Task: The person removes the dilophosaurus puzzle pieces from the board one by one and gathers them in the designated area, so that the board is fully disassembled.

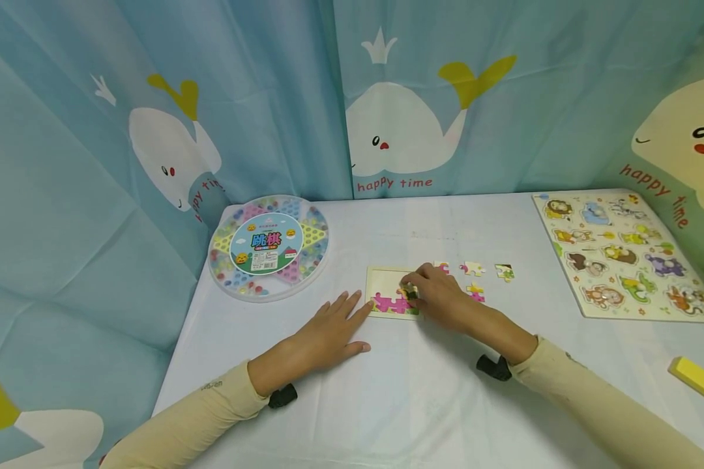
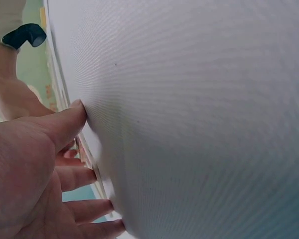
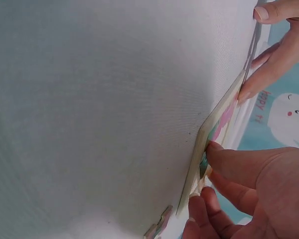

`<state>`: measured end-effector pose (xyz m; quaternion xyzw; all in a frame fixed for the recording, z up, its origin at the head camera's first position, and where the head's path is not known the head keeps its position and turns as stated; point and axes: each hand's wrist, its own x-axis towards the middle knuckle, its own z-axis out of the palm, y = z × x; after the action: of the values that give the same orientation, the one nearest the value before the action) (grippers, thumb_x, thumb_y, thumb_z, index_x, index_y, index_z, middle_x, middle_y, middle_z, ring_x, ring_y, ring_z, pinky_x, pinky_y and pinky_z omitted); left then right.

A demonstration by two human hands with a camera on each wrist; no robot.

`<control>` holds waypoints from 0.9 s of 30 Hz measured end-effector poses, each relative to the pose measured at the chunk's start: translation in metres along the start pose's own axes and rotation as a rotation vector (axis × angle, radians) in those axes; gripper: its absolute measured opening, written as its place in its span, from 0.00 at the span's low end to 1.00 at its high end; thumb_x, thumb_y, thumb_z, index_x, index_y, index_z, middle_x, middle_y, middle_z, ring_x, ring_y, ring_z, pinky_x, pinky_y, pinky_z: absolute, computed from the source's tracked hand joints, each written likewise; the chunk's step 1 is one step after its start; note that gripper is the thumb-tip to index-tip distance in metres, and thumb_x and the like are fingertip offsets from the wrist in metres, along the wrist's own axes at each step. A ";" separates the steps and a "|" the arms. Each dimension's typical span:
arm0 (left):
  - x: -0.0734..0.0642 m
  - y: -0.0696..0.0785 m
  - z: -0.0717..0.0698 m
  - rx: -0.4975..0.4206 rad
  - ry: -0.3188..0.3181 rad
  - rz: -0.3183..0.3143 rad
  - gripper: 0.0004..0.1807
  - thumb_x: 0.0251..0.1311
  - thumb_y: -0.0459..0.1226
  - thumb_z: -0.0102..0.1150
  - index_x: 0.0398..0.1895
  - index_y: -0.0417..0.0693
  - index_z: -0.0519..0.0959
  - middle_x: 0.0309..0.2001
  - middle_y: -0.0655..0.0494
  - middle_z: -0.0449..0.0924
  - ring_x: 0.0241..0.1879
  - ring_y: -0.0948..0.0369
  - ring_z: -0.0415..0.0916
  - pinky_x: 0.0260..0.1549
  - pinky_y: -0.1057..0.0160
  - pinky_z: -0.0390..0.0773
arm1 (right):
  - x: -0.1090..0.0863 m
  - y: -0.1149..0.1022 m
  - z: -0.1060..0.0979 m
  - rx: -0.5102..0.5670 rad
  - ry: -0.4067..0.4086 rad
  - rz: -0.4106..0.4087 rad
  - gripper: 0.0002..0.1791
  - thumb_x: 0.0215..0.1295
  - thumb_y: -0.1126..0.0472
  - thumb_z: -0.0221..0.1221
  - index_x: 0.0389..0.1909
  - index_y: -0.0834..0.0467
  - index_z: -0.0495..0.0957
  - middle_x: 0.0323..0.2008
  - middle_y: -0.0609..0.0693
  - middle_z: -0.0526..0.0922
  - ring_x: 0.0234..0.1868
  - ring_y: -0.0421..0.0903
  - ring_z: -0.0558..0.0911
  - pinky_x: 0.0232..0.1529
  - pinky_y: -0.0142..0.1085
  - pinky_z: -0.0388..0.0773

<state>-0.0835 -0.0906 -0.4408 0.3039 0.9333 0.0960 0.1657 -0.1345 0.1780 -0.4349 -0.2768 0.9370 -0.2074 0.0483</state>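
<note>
A small puzzle tray (image 1: 381, 280) lies on the white table, its lower left part filled with joined pink and green pieces (image 1: 390, 303). My right hand (image 1: 442, 296) is over the tray's right side and pinches a dark green and yellow jigsaw piece (image 1: 410, 291) between thumb and fingers. In the right wrist view that piece (image 3: 204, 166) is at the tray's rim, partly hidden by the thumb. My left hand (image 1: 334, 329) rests flat with fingers spread, a fingertip at the tray's lower left corner. The left wrist view shows its fingers (image 2: 77, 177) extended along the tabletop.
Loose jigsaw pieces (image 1: 474, 268) lie right of the tray, one (image 1: 504, 272) farther out. A round Chinese checkers box (image 1: 317, 260) stands back left. An animal peg board (image 1: 575, 260) and a yellow block (image 1: 699, 380) are at the right. A whale-print curtain (image 1: 281, 98) hangs behind.
</note>
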 end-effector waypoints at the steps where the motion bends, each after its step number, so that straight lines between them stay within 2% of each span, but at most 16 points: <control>1: 0.000 0.000 0.000 0.000 0.000 0.000 0.42 0.78 0.57 0.53 0.86 0.50 0.55 0.85 0.42 0.49 0.84 0.41 0.47 0.77 0.39 0.58 | 0.000 0.000 -0.001 0.008 0.006 -0.003 0.19 0.65 0.69 0.71 0.56 0.59 0.80 0.48 0.59 0.78 0.47 0.53 0.77 0.44 0.48 0.74; 9: -0.001 0.000 0.000 0.002 0.003 0.003 0.42 0.78 0.57 0.53 0.86 0.50 0.55 0.85 0.42 0.49 0.83 0.41 0.47 0.77 0.39 0.59 | -0.002 0.004 -0.001 0.021 0.005 0.017 0.22 0.66 0.68 0.70 0.58 0.53 0.79 0.45 0.55 0.80 0.45 0.51 0.78 0.44 0.47 0.72; 15: -0.001 0.001 0.001 0.012 0.005 -0.005 0.42 0.77 0.58 0.53 0.86 0.50 0.55 0.85 0.43 0.49 0.84 0.42 0.48 0.77 0.39 0.59 | -0.003 0.009 -0.001 0.031 0.037 -0.024 0.17 0.71 0.71 0.63 0.57 0.53 0.80 0.42 0.53 0.82 0.45 0.52 0.82 0.44 0.51 0.75; 19: -0.001 0.001 0.000 0.007 0.004 -0.008 0.42 0.77 0.58 0.52 0.86 0.51 0.54 0.85 0.43 0.48 0.84 0.42 0.47 0.77 0.39 0.58 | -0.003 0.014 -0.001 0.096 0.025 -0.024 0.16 0.73 0.72 0.60 0.56 0.52 0.80 0.42 0.52 0.82 0.46 0.51 0.82 0.46 0.52 0.75; 24: 0.000 0.001 0.001 0.012 -0.003 -0.009 0.42 0.77 0.58 0.53 0.86 0.51 0.55 0.85 0.43 0.49 0.84 0.43 0.47 0.77 0.39 0.58 | -0.002 0.019 -0.002 0.203 0.029 -0.071 0.18 0.71 0.76 0.59 0.56 0.56 0.79 0.43 0.54 0.83 0.45 0.50 0.80 0.49 0.49 0.80; 27: 0.000 0.001 0.001 0.015 -0.002 -0.009 0.42 0.77 0.58 0.54 0.86 0.50 0.56 0.85 0.43 0.50 0.84 0.43 0.48 0.77 0.39 0.59 | -0.002 0.021 -0.003 0.254 0.018 -0.061 0.18 0.72 0.77 0.58 0.56 0.58 0.79 0.45 0.54 0.83 0.45 0.50 0.79 0.49 0.47 0.80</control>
<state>-0.0826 -0.0897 -0.4411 0.3012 0.9351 0.0879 0.1649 -0.1441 0.1961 -0.4412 -0.2950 0.8947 -0.3283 0.0683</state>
